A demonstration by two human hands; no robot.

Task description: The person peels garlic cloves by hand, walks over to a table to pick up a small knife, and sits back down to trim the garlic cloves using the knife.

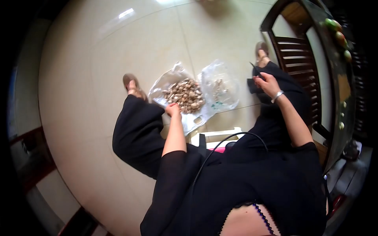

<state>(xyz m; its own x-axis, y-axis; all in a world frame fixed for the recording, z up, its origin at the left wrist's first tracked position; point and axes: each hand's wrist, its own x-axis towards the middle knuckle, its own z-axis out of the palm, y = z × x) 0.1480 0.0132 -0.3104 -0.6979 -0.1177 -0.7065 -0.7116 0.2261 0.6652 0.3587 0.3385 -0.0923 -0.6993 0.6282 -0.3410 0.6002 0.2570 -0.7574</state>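
Note:
A heap of small brown and whitish pieces, perhaps mushrooms (184,95), lies on a spread white plastic bag (157,87) on the floor between my feet. My left hand (173,109) is closed at the heap's lower left edge; what its fingers hold, if anything, is too small to tell. To the right, a clear plastic bag (230,88) holds a few pale bits and touches the white bag. My right hand (266,83), with a bracelet on the wrist, grips a dark knife (255,69) over my right leg, its thin tip pointing up and left.
A dark wooden slatted chair (297,59) stands at the right, beside a table (333,74) with green and reddish fruit (338,36). A white stool (214,136) shows under me. A black cable (232,135) crosses my lap. Pale floor tiles (98,78) lie around.

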